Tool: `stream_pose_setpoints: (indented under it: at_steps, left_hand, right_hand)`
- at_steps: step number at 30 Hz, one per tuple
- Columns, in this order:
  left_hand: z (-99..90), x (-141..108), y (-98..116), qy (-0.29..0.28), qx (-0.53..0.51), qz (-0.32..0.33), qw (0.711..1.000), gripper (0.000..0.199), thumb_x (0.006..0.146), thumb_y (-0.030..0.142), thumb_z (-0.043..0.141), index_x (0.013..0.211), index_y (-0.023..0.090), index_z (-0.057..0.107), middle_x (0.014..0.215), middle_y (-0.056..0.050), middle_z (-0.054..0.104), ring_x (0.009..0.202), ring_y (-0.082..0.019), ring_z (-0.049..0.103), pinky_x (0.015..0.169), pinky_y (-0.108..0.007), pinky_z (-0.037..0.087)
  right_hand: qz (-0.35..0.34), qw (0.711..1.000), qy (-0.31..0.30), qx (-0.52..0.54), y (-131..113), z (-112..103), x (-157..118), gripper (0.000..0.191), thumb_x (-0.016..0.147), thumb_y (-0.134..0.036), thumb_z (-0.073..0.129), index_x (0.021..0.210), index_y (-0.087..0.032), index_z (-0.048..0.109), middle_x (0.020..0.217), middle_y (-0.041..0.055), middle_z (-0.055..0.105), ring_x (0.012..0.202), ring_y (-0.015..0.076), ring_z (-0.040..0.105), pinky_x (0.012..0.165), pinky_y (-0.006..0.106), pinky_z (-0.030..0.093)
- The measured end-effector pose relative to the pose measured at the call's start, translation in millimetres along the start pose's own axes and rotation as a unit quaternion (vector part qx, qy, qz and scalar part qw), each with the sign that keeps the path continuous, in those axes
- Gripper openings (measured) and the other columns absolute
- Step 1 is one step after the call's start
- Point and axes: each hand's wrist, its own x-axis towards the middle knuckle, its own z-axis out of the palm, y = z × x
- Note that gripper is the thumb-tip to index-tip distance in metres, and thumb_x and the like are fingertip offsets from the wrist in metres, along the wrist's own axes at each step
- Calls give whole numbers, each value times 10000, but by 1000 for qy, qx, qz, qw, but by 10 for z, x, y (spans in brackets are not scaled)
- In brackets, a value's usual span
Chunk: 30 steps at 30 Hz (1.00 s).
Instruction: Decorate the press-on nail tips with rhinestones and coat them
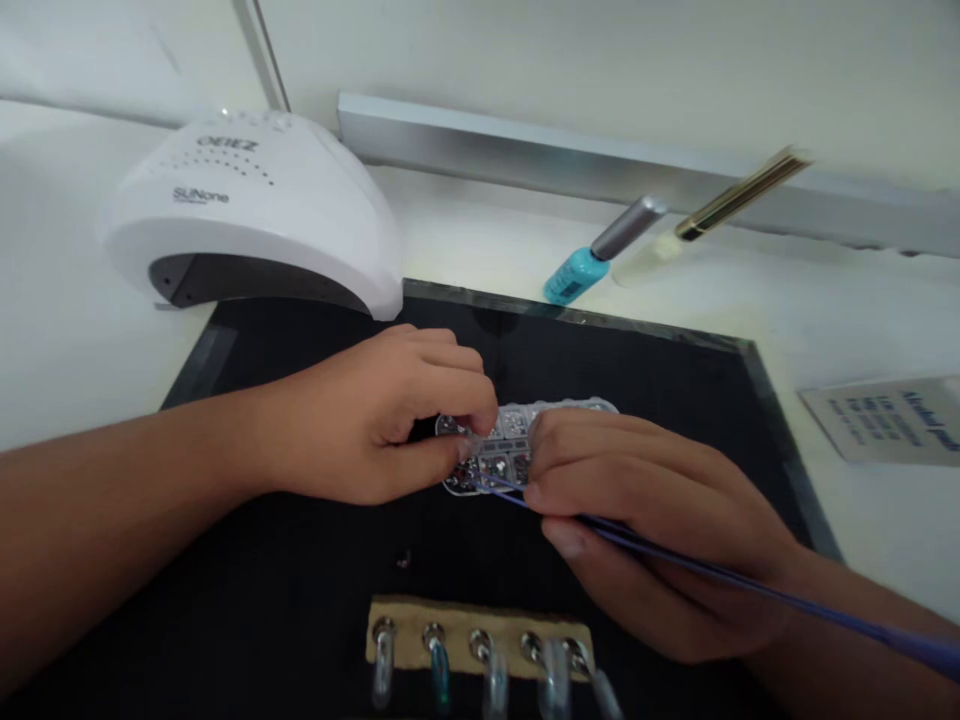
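A clear compartment case (516, 423) of small rhinestones lies on the black mat. My left hand (420, 410) is closed at the case's left end, thumb and index finger pinching what looks like a clear compartment lid. In my right hand (637, 510) is a pair of purple tweezers (667, 558), their tips in a lower left compartment among the stones. Those fingers cover the case's right part. Closer to me, a tan stand (412, 625) holds several nail tips (439, 675), some clear and some teal. One tiny shiny piece (403, 560) rests on the mat above the stand.
A white nail lamp (300, 210) stands at the back left. Behind the black mat (315, 610) are a turquoise polish bottle (576, 277) with a silver cap and a pale bottle with a gold cap (742, 195). An alcohol pad packet (885, 420) lies at the right.
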Motion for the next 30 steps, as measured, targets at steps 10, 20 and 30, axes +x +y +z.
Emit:
stream_pose_setpoints:
  at_steps: [10, 20, 30]
  left_hand:
    - [4, -1, -3, 3, 3, 2, 1000, 109, 815, 60, 560, 867, 124, 631, 833, -21, 618, 796, -145, 549, 758, -306, 384]
    - [9, -2, -6, 8, 2, 7, 1000, 119, 805, 51, 566, 878, 111, 638, 835, -28, 628, 791, -143, 555, 759, -305, 392]
    - [6, -1, -5, 3, 5, 5, 1000, 116, 808, 57, 563, 874, 112, 642, 842, -32, 626, 800, -150, 554, 766, -312, 390]
  right_hand:
    - [-6, 1000, -2, 1, 7, 17, 18, 126, 892, -77, 522, 949, -179, 567, 794, 29, 660, 764, 146, 644, 748, 308, 574]
    - [-12, 1000, -2, -6, 0, 8, 7, 115, 886, -71, 521, 927, -168, 569, 778, 30, 652, 755, 144, 638, 735, 303, 567]
    - [-9, 1000, 13, 11, -8, 2, 9, 155, 862, -51, 533, 942, -178, 572, 769, 37, 657, 742, 152, 642, 735, 315, 579]
